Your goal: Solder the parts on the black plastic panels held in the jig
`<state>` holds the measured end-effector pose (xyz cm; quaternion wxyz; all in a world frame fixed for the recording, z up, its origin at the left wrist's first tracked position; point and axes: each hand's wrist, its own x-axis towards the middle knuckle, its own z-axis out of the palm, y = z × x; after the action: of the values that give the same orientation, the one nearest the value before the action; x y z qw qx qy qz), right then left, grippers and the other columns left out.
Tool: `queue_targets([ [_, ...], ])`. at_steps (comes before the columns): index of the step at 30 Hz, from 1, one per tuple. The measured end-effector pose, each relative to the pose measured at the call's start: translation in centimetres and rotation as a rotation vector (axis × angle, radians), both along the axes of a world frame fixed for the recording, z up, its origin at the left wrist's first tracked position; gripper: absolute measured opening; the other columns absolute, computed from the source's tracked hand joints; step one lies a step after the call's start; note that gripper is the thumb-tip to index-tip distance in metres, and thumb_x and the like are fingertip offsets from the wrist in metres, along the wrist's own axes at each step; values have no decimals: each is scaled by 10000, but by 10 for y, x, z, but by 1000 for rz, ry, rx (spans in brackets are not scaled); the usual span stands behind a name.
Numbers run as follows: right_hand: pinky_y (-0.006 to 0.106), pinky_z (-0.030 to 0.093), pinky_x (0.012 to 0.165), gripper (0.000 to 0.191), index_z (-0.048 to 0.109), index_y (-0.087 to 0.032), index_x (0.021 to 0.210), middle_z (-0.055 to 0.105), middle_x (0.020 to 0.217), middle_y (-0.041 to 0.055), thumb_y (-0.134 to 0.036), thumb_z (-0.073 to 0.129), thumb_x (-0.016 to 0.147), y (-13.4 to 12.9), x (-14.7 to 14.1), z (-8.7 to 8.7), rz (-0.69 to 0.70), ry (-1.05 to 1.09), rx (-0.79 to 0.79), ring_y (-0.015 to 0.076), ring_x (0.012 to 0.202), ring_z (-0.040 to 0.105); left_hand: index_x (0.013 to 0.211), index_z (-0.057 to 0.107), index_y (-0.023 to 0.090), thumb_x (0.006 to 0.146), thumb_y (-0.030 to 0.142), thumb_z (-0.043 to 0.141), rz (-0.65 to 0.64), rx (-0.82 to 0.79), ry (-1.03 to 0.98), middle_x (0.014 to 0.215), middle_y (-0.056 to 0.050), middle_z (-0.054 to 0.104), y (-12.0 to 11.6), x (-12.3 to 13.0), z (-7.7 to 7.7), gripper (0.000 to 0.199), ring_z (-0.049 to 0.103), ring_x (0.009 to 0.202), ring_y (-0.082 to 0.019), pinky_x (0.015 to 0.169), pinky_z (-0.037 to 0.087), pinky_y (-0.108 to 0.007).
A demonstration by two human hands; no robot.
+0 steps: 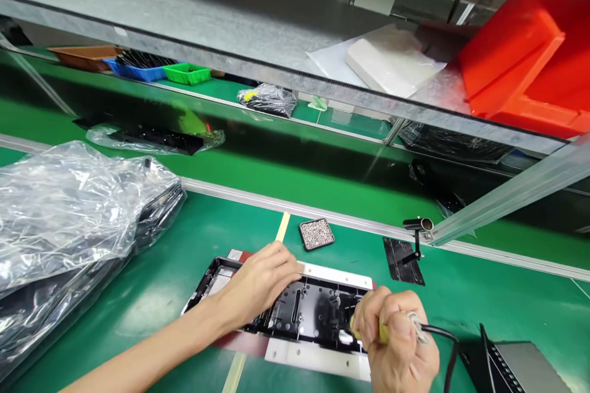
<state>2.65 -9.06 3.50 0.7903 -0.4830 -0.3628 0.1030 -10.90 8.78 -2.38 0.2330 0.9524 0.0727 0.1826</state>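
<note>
Under both hands [260,279]: black panel [304,310]

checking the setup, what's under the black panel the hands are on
A white plate lies under the black panel, on a red sheet. The left hand and right hand cover parts.

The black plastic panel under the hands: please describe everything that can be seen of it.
The black plastic panel lies flat on a white fixture plate on the green table. Its inner face, up, shows ribs and slots. The left hand presses its upper edge; the right hand, gripping a yellow corded tool, covers its right end.
</note>
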Motion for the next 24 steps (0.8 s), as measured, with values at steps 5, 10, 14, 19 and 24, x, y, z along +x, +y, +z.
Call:
queue_targets([
  [5,198,368,419,310,479,-199,725,464,503,-41,-285,494,1022,-1,1,-4,4,-9,20,97,446,449,1060,752,183,1006,226,527,183,-4,164,1015,-83,742,49,52,-7,235,611,1004,-258,887,492,-383],
  [10,223,370,435,297,486,-201,757,482,532,-25,-311,480,1034,-6,3,-17,31,13,16,113,469,466,928,750,165,965,154,526,233,19,213,918,-85,721,75,85,-29,228,643,979,-257,836,491,-343],
  [14,238,399,489,265,486,-205,797,504,556,-24,-266,436,1050,-8,4,-23,70,11,26,115,499,475,871,733,154,951,152,538,224,51,220,853,-79,671,79,95,-38,210,626,946,-234,829,487,-336],
  [19,246,395,520,245,494,-206,823,510,576,-23,-259,437,1055,-11,4,-26,86,14,19,117,530,478,822,686,139,932,150,587,194,83,227,848,-60,641,79,103,-39,149,597,947,-216,863,487,-364],
  [24,243,378,510,244,499,-207,827,518,588,-15,-272,443,1056,-12,4,-26,108,40,13,118,537,466,765,631,141,931,141,593,166,76,210,821,-32,625,75,112,-40,170,599,943,-207,938,477,-405],
])
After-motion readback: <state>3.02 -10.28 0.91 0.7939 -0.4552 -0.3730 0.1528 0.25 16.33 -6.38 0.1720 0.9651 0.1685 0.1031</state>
